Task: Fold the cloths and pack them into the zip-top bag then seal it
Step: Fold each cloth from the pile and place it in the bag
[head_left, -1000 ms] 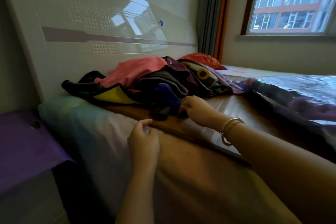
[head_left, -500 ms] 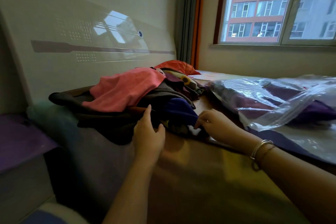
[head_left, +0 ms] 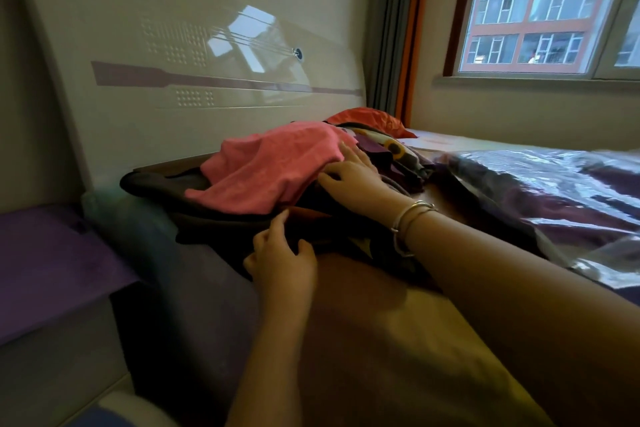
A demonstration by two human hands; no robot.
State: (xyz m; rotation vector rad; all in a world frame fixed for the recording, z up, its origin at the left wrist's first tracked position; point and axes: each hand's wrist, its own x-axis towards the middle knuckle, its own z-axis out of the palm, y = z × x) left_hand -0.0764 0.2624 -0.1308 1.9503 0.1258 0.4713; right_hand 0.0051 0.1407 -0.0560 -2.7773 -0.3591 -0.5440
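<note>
A heap of cloths lies on the bed by the headboard. A pink cloth (head_left: 277,170) is on top, a dark cloth (head_left: 214,218) spreads beneath it, and a sunflower-patterned cloth (head_left: 394,147) and an orange cloth (head_left: 367,116) lie behind. My right hand (head_left: 353,177) rests on the heap with fingers spread, at the pink cloth's right edge. My left hand (head_left: 280,253) is at the heap's front, its fingers curled at the dark cloth's edge. The clear zip-top bag (head_left: 554,201) lies to the right, holding purple cloth.
A glossy white headboard (head_left: 207,45) rises behind the heap. A purple-topped surface (head_left: 52,253) stands at the left, lower than the bed. The brown bed cover (head_left: 381,340) stretches toward me. A window (head_left: 536,10) and curtains (head_left: 398,28) are at the back right.
My right hand has moved from the blue cloth at the heap's front up onto the top beside the pink cloth. My left hand has dropped to the dark cloth's front edge.
</note>
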